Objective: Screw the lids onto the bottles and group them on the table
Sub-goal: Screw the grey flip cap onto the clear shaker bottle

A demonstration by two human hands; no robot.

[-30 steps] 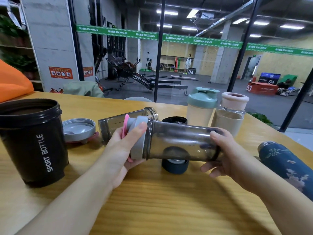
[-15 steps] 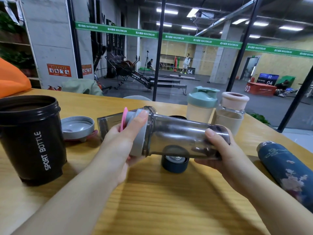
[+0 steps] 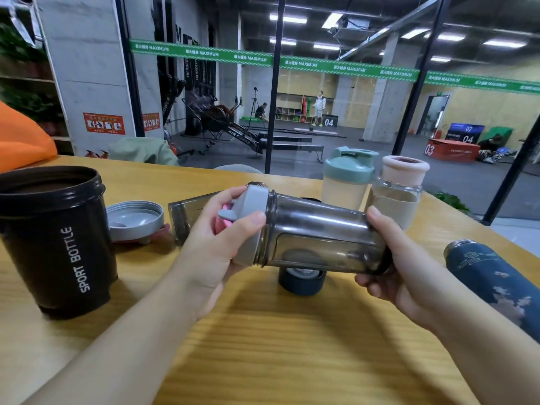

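1. A wooden desk (image 3: 263,346) fills the lower half of the frame; behind it a glass wall looks onto a gym floor with a green banner across the upper part.
2. The desk's far edge runs from mid left toward the right, where its corner falls away near the right edge of the frame; the lower centre of the desk, between the two forearms, is bare wood.
3. At the left stands an upright black sport bottle (image 3: 55,238) with no lid on; just right of it a grey lid (image 3: 133,220) lies upside down on the desk.
4. The left hand (image 3: 216,247) is curled round the grey cap (image 3: 252,226) of the smoky clear bottle (image 3: 321,238), thumb across the cap's near side and fingers over its top; a pink part shows under the palm.
5. That bottle is held above the desk at frame centre, long axis nearly level, cap end to the left and slightly higher, base to the right.
6. Behind the left hand a second clear bottle (image 3: 190,214) lies on its side.
7. Under the held bottle a dark blue cap (image 3: 301,280) sits on the desk.
8. The right hand (image 3: 397,267) grips the bottle's base, thumb on top and fingers curled beneath.
9. Behind, upper right of centre, stand a green-lidded shaker (image 3: 346,179) and a pink-lidded glass bottle (image 3: 400,188), side by side.
10. At the far right a dark blue patterned flask (image 3: 496,282) lies on its side.
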